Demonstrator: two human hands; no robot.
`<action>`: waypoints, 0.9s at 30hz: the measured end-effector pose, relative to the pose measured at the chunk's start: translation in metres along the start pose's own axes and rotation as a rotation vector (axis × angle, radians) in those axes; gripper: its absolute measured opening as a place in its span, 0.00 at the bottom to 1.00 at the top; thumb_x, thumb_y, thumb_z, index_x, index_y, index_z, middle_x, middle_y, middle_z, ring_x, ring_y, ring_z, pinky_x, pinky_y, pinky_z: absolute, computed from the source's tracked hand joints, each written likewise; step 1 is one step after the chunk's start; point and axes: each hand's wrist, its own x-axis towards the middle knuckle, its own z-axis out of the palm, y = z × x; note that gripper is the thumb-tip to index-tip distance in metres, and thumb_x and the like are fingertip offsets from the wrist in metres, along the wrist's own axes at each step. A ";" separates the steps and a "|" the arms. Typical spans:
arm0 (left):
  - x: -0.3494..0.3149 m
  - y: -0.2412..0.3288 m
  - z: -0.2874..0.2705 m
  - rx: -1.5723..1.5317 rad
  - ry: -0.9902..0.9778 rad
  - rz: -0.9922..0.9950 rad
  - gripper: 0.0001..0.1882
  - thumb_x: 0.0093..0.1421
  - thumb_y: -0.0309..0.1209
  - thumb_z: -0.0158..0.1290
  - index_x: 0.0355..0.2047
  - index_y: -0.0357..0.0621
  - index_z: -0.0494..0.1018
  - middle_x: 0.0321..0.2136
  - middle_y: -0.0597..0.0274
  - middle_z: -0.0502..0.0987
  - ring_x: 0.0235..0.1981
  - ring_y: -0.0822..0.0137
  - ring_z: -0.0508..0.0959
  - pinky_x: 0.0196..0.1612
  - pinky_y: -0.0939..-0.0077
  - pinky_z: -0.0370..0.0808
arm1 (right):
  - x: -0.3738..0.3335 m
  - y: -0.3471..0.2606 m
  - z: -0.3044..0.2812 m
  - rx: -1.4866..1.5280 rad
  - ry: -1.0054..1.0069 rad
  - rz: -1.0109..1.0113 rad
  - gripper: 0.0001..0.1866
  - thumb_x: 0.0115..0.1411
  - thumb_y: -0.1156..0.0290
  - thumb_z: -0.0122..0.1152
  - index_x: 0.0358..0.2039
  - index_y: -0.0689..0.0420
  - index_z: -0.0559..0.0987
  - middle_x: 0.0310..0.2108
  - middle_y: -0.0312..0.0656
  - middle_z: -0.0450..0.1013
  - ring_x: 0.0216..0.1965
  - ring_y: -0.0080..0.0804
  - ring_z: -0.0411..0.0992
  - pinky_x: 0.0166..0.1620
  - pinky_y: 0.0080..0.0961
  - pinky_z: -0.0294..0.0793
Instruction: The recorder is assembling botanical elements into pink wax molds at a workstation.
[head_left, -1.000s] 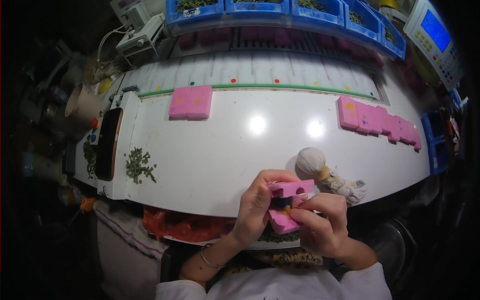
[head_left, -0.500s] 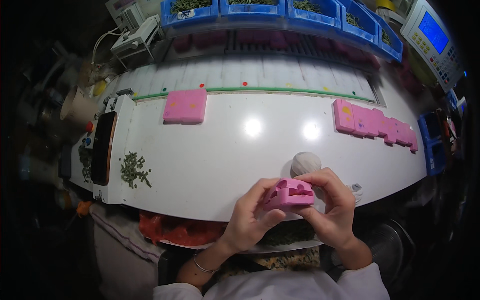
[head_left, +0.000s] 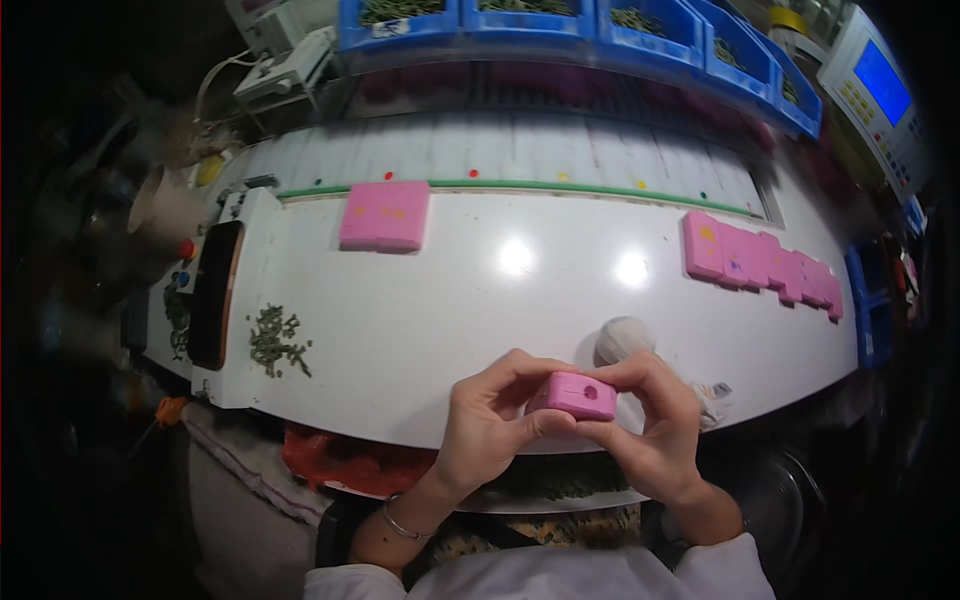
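Both hands hold a pink two-part block mould (head_left: pixel 583 396) over the near edge of the white table, its halves pressed together. A thin seam and a dark round hole show on the side toward me. My left hand (head_left: pixel 490 415) grips its left end, thumb along the near side and fingers behind. On the right end, my right hand (head_left: pixel 655 425) closes with the thumb below and the index finger on top. Just beyond my right fingers sits a round whitish cloth-like ball (head_left: pixel 623 338). What lies inside the mould is hidden.
Pink moulds stand at the back left (head_left: pixel 386 215) and in a row at the right (head_left: pixel 755 258). Small green pieces (head_left: pixel 277 340) lie beside a dark phone-like device (head_left: pixel 215 295). Blue bins (head_left: pixel 530 22) line the back. A control panel (head_left: pixel 880 95) stands far right.
The mould's gap between its halves has closed, and the block now shows a narrow seam and a round hole. Both hands have drawn closer around it. The view has shifted slightly.
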 end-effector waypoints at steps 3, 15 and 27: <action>0.003 0.004 -0.007 -0.117 -0.023 -0.137 0.41 0.51 0.53 0.58 0.53 0.31 0.62 0.45 0.56 0.70 0.47 0.68 0.72 0.51 0.75 0.69 | -0.001 0.007 0.012 0.310 0.062 0.088 0.18 0.46 0.81 0.67 0.39 0.64 0.74 0.35 0.41 0.71 0.35 0.26 0.71 0.39 0.21 0.71; 0.048 0.098 -0.099 0.017 0.293 -0.180 0.23 0.67 0.38 0.40 0.48 0.25 0.64 0.42 0.47 0.73 0.41 0.63 0.77 0.49 0.72 0.74 | 0.028 0.035 0.060 -0.245 -0.120 -0.245 0.21 0.50 0.82 0.59 0.47 0.66 0.72 0.45 0.51 0.69 0.42 0.46 0.70 0.42 0.30 0.71; 0.177 0.156 -0.259 1.456 0.990 -0.047 0.19 0.44 0.40 0.62 0.23 0.32 0.77 0.24 0.45 0.78 0.29 0.56 0.80 0.36 0.70 0.76 | 0.030 0.039 0.069 -0.449 -0.235 -0.444 0.17 0.44 0.80 0.60 0.39 0.63 0.76 0.42 0.42 0.71 0.37 0.39 0.70 0.38 0.30 0.69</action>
